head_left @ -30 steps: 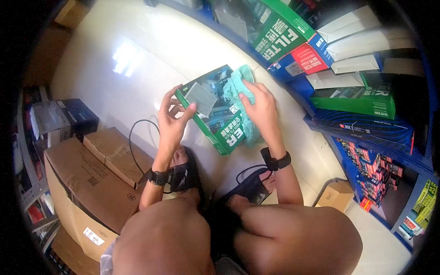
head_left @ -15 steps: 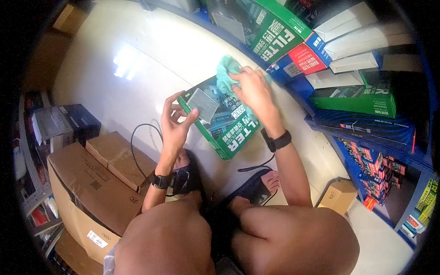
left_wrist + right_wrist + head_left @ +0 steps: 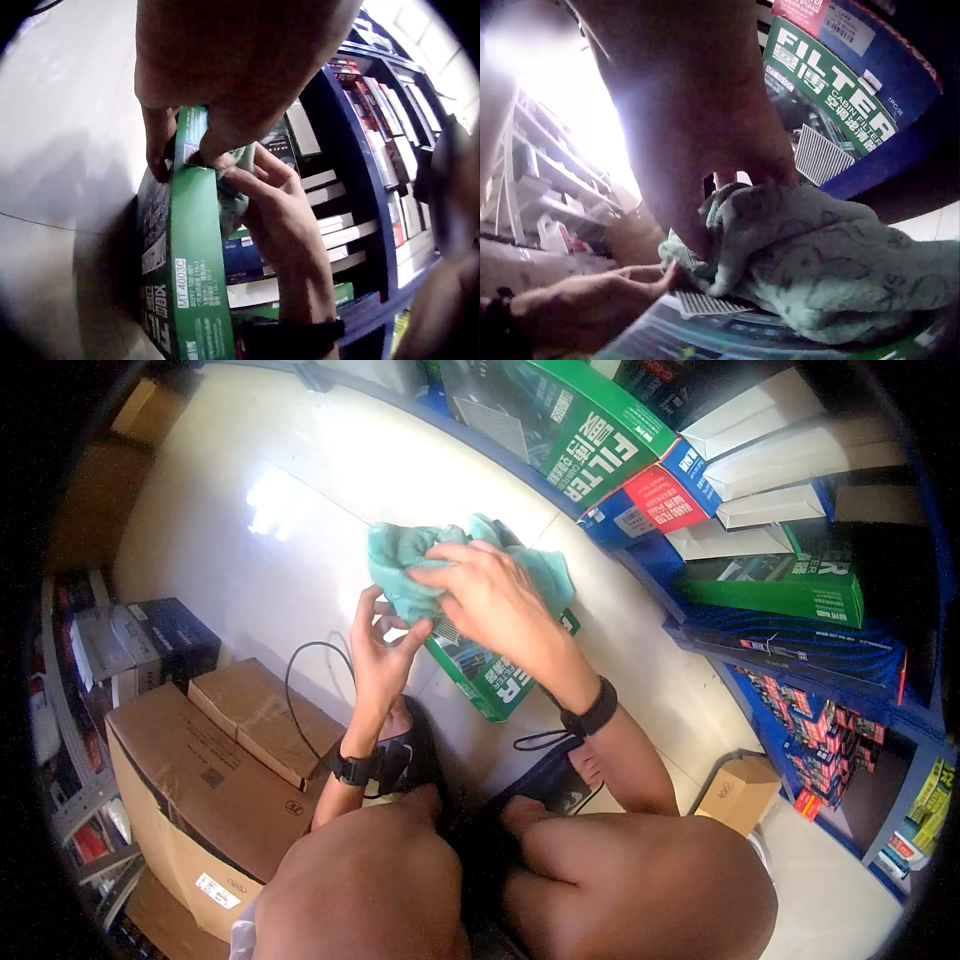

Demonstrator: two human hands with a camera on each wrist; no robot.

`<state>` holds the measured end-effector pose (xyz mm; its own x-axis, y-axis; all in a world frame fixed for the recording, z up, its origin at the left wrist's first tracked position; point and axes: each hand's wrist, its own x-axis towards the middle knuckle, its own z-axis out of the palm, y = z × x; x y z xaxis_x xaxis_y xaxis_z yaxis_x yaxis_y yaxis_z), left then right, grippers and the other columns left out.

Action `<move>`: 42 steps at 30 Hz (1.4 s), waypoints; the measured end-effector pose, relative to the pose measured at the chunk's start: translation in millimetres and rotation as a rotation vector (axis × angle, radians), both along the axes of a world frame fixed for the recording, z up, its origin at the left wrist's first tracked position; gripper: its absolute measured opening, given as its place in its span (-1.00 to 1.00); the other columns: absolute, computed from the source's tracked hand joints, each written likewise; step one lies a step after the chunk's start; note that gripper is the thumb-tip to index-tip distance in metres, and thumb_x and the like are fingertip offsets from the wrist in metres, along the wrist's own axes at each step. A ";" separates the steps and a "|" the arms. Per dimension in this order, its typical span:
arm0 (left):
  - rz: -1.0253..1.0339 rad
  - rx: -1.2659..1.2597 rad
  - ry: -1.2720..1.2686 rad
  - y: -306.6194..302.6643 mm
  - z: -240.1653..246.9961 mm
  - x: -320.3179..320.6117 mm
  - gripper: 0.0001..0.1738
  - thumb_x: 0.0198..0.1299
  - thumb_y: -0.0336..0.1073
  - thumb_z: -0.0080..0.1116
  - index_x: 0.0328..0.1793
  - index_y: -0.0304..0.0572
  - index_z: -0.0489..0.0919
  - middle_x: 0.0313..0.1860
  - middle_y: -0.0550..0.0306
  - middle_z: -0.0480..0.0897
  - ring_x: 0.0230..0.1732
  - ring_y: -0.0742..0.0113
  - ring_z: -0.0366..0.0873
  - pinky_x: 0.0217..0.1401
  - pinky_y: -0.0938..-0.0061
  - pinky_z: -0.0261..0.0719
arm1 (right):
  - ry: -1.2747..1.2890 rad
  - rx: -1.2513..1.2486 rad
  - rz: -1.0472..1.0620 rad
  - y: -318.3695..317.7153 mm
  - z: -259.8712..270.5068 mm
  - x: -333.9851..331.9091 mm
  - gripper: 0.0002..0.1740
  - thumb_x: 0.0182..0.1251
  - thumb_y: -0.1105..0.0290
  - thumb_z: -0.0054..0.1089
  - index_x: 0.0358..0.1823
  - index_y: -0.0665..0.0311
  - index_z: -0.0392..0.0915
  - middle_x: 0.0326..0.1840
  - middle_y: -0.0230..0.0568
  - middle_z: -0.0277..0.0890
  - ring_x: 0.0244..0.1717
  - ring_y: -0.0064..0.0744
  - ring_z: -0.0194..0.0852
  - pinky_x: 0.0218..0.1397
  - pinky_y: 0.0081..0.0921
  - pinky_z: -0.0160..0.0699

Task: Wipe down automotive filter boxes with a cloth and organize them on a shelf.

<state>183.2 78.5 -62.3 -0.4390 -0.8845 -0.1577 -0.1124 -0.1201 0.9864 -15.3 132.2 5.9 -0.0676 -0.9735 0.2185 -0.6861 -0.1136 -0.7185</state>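
My left hand (image 3: 383, 650) grips the near-left edge of a green cabin filter box (image 3: 485, 678), thumb on one face and fingers on the other. In the left wrist view, the box's green side (image 3: 196, 255) with its "MT 4003C" label stands up close. Bunched under my right hand (image 3: 490, 595) is a teal cloth (image 3: 395, 555), held against the printed top face near my left fingertips. The cloth (image 3: 817, 255) hides much of that face, including most of the filter picture. Its patterned folds fill the right wrist view's lower right.
Blue shelves with filter boxes (image 3: 610, 455) and white cartons (image 3: 770, 455) line the right side. Brown cardboard boxes (image 3: 200, 760) stand at the left, and a small carton (image 3: 738, 792) lies at the lower right. Pale floor tiles (image 3: 290, 580) and both feet are below.
My right hand has swept the cloth from the box's far right part, over its far end, and leftward to beside my left hand. The left hand keeps its grip on the box.
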 end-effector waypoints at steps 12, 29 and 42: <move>-0.053 -0.042 -0.066 -1.1 11.3 -5.7 -0.24 0.25 -0.54 0.59 0.57 -0.22 0.53 -0.09 0.28 0.59 -0.12 0.52 0.64 -0.01 0.58 0.76 | 0.327 0.101 -0.237 11.5 -59.3 -39.2 -0.59 0.38 0.52 0.28 0.20 0.07 0.84 0.28 -0.04 0.73 0.24 0.31 0.70 0.25 0.15 0.76; -0.069 0.001 -0.104 -2.2 -5.5 -1.5 -0.27 0.34 -0.44 0.53 0.59 -0.21 0.45 0.01 0.08 0.63 -0.01 0.35 0.70 0.00 0.49 0.73 | 0.434 0.399 -0.393 97.1 -29.8 -27.1 -0.52 0.30 0.42 0.43 0.27 -0.03 0.80 0.29 -0.24 0.68 0.15 0.04 0.73 0.00 -0.05 0.85; -0.089 -0.052 -0.104 4.7 8.3 -8.7 -0.29 0.35 -0.70 0.28 0.59 -0.14 0.38 0.19 -0.06 0.63 0.11 0.24 0.72 0.13 0.38 0.82 | 0.318 0.212 -0.322 149.7 -48.8 23.1 -0.24 0.09 0.43 0.58 0.41 -0.17 0.68 0.22 -0.41 0.58 0.13 -0.14 0.62 -0.08 -0.23 0.83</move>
